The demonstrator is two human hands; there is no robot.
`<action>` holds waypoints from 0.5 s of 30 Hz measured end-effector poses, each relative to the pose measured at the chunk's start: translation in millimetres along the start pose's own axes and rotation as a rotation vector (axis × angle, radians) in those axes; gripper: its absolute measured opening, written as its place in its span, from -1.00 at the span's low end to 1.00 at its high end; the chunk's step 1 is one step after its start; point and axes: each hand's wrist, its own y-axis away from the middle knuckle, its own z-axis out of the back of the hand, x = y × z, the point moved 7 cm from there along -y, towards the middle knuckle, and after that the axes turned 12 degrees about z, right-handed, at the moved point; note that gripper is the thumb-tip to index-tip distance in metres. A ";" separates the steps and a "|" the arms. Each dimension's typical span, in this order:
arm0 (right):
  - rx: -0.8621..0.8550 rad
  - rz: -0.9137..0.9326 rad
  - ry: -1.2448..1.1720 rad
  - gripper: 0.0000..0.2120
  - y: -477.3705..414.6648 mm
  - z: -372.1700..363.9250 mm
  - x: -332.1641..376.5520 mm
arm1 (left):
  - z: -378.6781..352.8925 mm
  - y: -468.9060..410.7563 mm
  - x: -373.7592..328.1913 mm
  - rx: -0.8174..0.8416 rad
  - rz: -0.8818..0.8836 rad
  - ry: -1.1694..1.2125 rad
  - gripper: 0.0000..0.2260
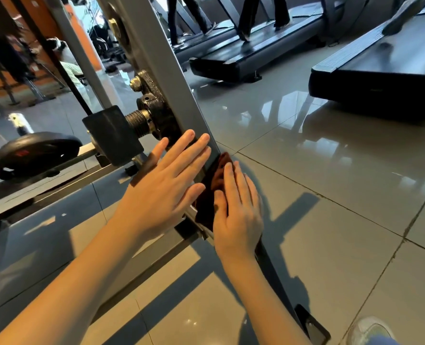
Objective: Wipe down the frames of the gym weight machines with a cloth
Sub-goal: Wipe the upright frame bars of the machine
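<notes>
Low on the frame post (179,90), the right hand (239,215) presses the dark cloth (210,190) flat, fingers (231,175) straight; the left hand (166,185) braces, fingers straight, holding nothing. Seemingly mid-wipe; next, slide the cloth along

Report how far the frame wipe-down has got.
Done: nothing can be told as finished; no wiped patch shows. In hand: the right hand presses the cloth flat against the low part of the grey post, with the left hand flat beside it. Left: probably the post above the hands and the base rail.
</notes>
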 end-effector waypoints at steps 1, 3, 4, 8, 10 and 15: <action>0.009 0.053 0.024 -0.59 9.1 -0.6 -3.7 | -1.1 0.5 0.0 0.004 0.006 0.005 -0.50; 0.007 0.070 0.043 -0.62 44.8 6.1 -21.0 | -4.0 1.8 -0.3 0.006 0.011 0.004 -0.50; 0.008 0.047 0.054 -0.62 65.6 11.5 -30.7 | -5.0 2.3 -0.3 0.004 0.010 0.001 -0.50; 0.005 -0.065 0.102 -0.60 91.7 19.8 -35.6 | -5.2 1.3 -0.4 -0.020 0.007 0.017 -0.49; -0.007 -0.072 0.107 -0.54 60.2 14.4 -19.9 | -3.3 0.2 -1.8 -0.024 0.014 0.017 -0.49; 0.105 0.119 0.115 -0.59 40.9 4.9 -18.5 | -5.6 1.9 -6.3 -0.023 0.047 -0.024 -0.46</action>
